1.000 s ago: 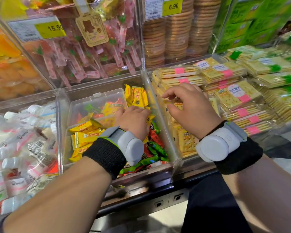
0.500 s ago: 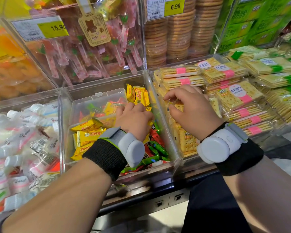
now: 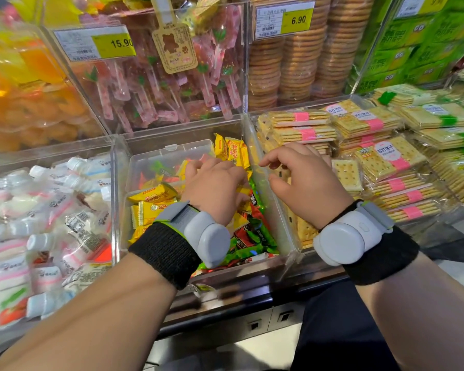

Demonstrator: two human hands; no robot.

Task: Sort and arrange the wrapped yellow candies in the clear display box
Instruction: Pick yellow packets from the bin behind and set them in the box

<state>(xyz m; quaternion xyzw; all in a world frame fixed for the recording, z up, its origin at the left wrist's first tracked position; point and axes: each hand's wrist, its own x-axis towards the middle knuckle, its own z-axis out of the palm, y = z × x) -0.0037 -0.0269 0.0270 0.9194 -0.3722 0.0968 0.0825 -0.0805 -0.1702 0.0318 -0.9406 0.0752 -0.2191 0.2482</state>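
The clear display box (image 3: 275, 215) holds mixed wrapped candies. Yellow candies (image 3: 152, 195) lie stacked at its left, and more yellow candies (image 3: 232, 151) stand upright at the back right. Green and red candies (image 3: 255, 236) fill the front right. My left hand (image 3: 214, 186) reaches down into the middle of the pile with fingers curled; a yellow candy (image 3: 243, 190) sticks out from under them. My right hand (image 3: 303, 180) hovers over the box's right wall, fingers loosely bent, holding nothing.
A small clear lidded tub (image 3: 169, 156) sits inside the box at the back left. Cracker packs (image 3: 381, 156) fill the bin to the right, white bottle-shaped sweets (image 3: 51, 210) the bin to the left. Pink lollipops (image 3: 158, 84) and stacked biscuits (image 3: 298, 62) stand behind.
My left hand has pushed slightly further back into the candy pile. My right hand has stayed over the divider, its fingers spreading a little.
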